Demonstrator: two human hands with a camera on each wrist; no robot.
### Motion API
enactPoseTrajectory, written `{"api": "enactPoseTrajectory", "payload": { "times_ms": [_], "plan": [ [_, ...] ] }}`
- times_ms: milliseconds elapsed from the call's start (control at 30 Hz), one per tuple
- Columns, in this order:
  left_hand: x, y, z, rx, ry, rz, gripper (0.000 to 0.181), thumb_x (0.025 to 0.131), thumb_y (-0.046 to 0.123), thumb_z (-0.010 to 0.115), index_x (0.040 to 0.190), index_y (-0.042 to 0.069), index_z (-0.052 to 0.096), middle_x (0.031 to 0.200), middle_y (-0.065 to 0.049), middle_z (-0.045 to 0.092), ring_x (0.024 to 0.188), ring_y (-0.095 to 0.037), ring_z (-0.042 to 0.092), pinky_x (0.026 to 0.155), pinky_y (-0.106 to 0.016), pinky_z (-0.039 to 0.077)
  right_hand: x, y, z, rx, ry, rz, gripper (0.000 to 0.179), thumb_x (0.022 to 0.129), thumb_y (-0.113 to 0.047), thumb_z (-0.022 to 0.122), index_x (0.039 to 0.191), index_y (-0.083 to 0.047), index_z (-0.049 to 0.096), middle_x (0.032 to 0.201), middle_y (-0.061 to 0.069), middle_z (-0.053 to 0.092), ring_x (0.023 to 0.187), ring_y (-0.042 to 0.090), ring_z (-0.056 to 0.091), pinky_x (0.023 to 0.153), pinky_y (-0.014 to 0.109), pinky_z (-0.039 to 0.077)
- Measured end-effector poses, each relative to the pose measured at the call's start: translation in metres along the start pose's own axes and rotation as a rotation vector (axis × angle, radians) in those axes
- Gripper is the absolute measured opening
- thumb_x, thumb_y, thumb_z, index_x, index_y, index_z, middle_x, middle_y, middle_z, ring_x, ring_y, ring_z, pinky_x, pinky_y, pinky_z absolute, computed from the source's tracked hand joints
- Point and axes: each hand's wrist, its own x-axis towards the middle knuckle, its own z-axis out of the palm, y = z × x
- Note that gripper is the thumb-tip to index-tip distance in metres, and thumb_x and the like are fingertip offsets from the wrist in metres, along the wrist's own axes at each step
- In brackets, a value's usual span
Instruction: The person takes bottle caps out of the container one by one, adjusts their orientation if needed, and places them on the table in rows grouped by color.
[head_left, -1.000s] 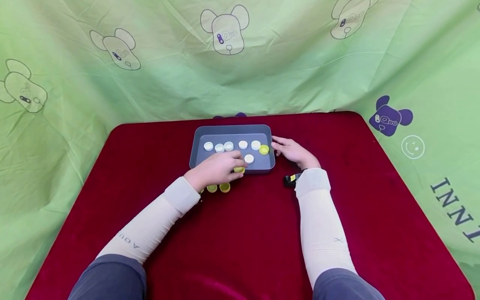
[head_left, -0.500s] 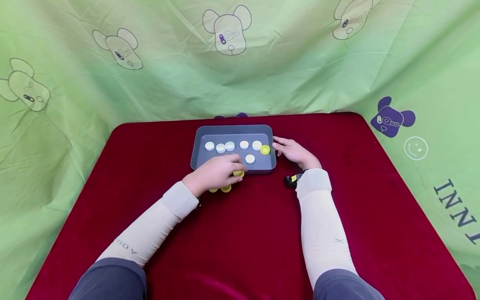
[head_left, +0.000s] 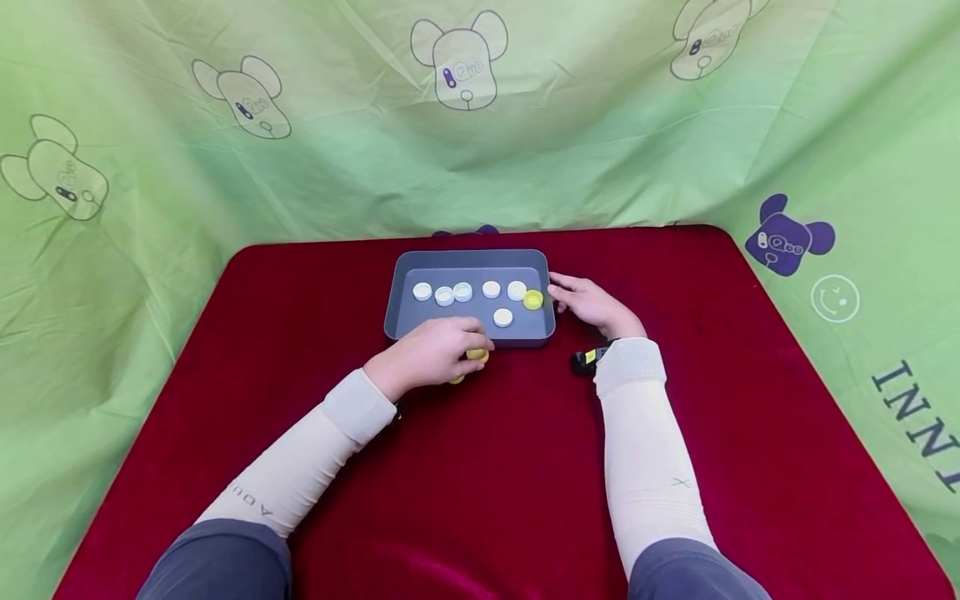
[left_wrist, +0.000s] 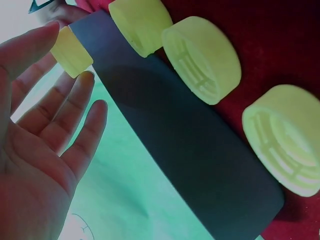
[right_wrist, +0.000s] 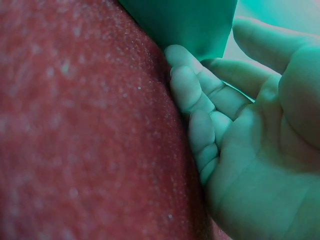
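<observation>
My left hand [head_left: 435,350] pinches a yellow bottle cap [left_wrist: 72,52] between thumb and fingertips, just in front of the near wall of a grey tray [head_left: 468,260]. Other yellow caps [left_wrist: 202,60] stand along that wall on the cloth, mostly hidden behind the hand in the head view. Inside the tray lie several white caps [head_left: 491,289] and one yellow cap [head_left: 533,300]. Beside the tray's right wall, my right hand [head_left: 596,304] rests with relaxed fingers, its fingertips at the wall and its lower fingers loosely bent against the cloth.
A dark red cloth [head_left: 480,483] covers the table. Behind it hangs a green curtain [head_left: 337,167] with printed bear heads. A black device with a yellow label [head_left: 587,360] sits at the right wrist.
My left hand has drawn back from over the tray's near edge toward the person, carrying the pinched yellow cap down in front of the wall. My right hand stays beside the tray.
</observation>
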Motion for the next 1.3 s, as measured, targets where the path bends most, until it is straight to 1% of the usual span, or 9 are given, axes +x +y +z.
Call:
{"api": "enactPoseTrajectory", "payload": {
  "times_ms": [167,333,433,567,700,800,1000,1300],
  "plan": [
    [-0.002,0.000,0.002,-0.007,0.001,0.002,0.021,0.087,0.022,0.072,0.107,0.015,0.075,0.096,0.005,0.060,0.083,-0.010,0.060,0.074,-0.031,0.051,-0.001,-0.002,-0.001,-0.003,-0.006,0.009,0.058,0.103,-0.035,0.048,0.154,-0.015,0.031,0.093,0.017,0.055,0.096,0.029,0.052,0.101,0.043,0.030],
    [-0.005,0.002,0.005,-0.019,0.021,0.018,0.020,0.086,0.019,0.073,0.106,0.015,0.075,0.095,0.005,0.060,0.081,-0.010,0.059,0.074,-0.031,0.051,0.001,0.000,-0.002,0.005,-0.017,0.018,0.059,0.103,-0.036,0.048,0.154,-0.016,0.028,0.096,0.019,0.054,0.099,0.032,0.051,0.102,0.045,0.029],
    [-0.006,0.002,0.006,-0.025,0.032,0.027,0.019,0.085,0.018,0.073,0.104,0.015,0.075,0.096,0.006,0.060,0.082,-0.010,0.060,0.075,-0.030,0.051,0.001,0.000,-0.003,0.002,-0.016,0.022,0.059,0.102,-0.036,0.049,0.154,-0.016,0.029,0.096,0.019,0.054,0.099,0.032,0.051,0.102,0.044,0.029],
    [-0.008,0.004,0.006,-0.035,0.025,0.022,0.019,0.086,0.018,0.074,0.104,0.016,0.075,0.098,0.006,0.061,0.085,-0.009,0.060,0.076,-0.030,0.050,-0.001,-0.002,-0.003,-0.013,-0.013,0.017,0.058,0.103,-0.036,0.048,0.154,-0.016,0.029,0.095,0.019,0.054,0.099,0.031,0.051,0.103,0.043,0.029],
    [-0.010,0.005,0.008,-0.040,0.009,0.012,0.019,0.086,0.018,0.074,0.105,0.016,0.075,0.100,0.006,0.061,0.087,-0.010,0.060,0.077,-0.030,0.051,-0.002,-0.002,-0.002,-0.007,-0.010,0.020,0.058,0.103,-0.035,0.049,0.154,-0.015,0.031,0.094,0.018,0.054,0.099,0.030,0.051,0.103,0.043,0.030],
    [-0.012,0.005,0.010,-0.045,0.009,0.010,0.019,0.086,0.018,0.073,0.105,0.016,0.075,0.099,0.007,0.061,0.087,-0.010,0.060,0.076,-0.030,0.051,-0.001,-0.002,0.000,-0.001,-0.007,0.016,0.057,0.102,-0.034,0.049,0.153,-0.014,0.032,0.093,0.018,0.054,0.098,0.030,0.051,0.103,0.043,0.030],
    [-0.012,0.005,0.014,-0.062,0.016,0.007,0.020,0.086,0.015,0.073,0.106,0.016,0.075,0.099,0.007,0.061,0.087,-0.009,0.059,0.075,-0.029,0.050,-0.001,-0.001,0.000,-0.005,0.003,0.011,0.057,0.103,-0.034,0.049,0.153,-0.014,0.033,0.093,0.017,0.055,0.096,0.029,0.052,0.102,0.043,0.030],
    [-0.011,0.005,0.016,-0.055,0.009,0.005,0.020,0.086,0.016,0.073,0.106,0.016,0.075,0.101,0.007,0.062,0.091,-0.009,0.060,0.079,-0.029,0.050,-0.002,-0.003,-0.002,-0.007,-0.011,0.027,0.058,0.102,-0.037,0.049,0.153,-0.015,0.031,0.095,0.018,0.054,0.099,0.030,0.051,0.103,0.044,0.029]
  ]
}}
